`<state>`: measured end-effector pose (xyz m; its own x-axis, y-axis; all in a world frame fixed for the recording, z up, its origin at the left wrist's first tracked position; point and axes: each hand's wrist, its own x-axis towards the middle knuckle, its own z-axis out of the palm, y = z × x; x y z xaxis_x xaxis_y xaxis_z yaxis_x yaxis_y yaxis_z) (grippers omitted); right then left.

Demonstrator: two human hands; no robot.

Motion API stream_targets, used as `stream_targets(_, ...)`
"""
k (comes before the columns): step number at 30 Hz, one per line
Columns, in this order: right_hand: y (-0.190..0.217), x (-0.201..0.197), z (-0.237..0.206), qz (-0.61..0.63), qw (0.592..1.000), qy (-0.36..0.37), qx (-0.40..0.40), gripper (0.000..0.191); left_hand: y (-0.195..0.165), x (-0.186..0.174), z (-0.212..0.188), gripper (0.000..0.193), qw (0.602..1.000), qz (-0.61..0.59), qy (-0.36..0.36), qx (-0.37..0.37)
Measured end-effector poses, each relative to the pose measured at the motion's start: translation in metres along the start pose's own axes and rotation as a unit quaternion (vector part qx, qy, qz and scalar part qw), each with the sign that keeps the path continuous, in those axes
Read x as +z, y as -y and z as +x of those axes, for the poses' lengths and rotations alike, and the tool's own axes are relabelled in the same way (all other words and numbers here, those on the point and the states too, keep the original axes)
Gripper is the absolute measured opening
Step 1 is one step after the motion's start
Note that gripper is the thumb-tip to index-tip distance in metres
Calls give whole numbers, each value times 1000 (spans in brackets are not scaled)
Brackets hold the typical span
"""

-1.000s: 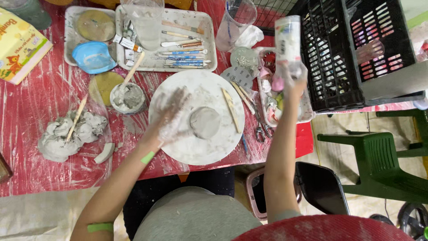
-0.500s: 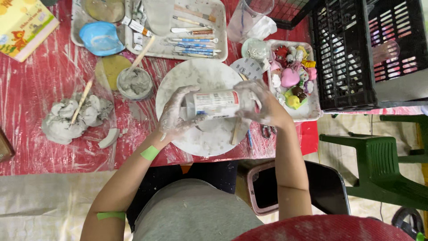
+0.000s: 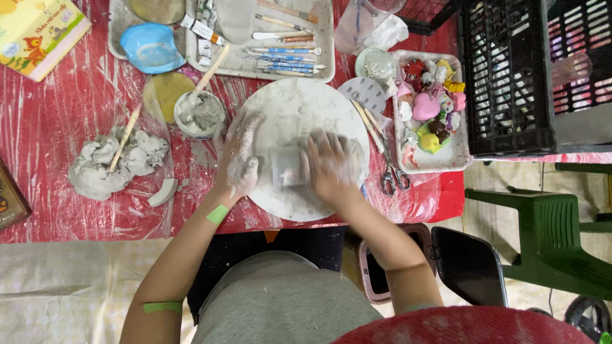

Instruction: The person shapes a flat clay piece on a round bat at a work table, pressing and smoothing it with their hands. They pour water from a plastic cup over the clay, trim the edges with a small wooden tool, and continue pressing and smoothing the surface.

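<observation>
I see the cylinder (image 3: 288, 167) lying on the round board (image 3: 290, 105), long axis left to right, pressed between my left hand (image 3: 241, 156) and my nearer right hand (image 3: 333, 167), both flat upon it.

Glossy, wrinkled red plastic sheeting (image 3: 76, 95) is covering the surface. Matt, chalky grey clay is coating the left hand (image 3: 239, 162), the right hand (image 3: 331, 167) and the round white board (image 3: 299, 108). The crate (image 3: 503, 70) is showing hard black plastic.

Both clay-smeared hands (image 3: 287, 162) flat, palms down
</observation>
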<state>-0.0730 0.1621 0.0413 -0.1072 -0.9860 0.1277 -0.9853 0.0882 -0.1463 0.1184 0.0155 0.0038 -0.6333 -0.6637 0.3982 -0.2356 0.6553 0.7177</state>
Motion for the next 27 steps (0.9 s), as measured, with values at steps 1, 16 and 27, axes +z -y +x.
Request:
stream_targets(1,6,-4,-10,-15,1000,-14,-8,46,1,2,0,76,1000,-3,-11,-14)
stream_targets(16,22,-31,-19,-12,998,55,0,71,3,12,-9,76,996,-66,-50,-20)
stream_targets(27,-12,-8,67,9,999,41,9,76,3,21,-13,70,986,-144,-57,-55)
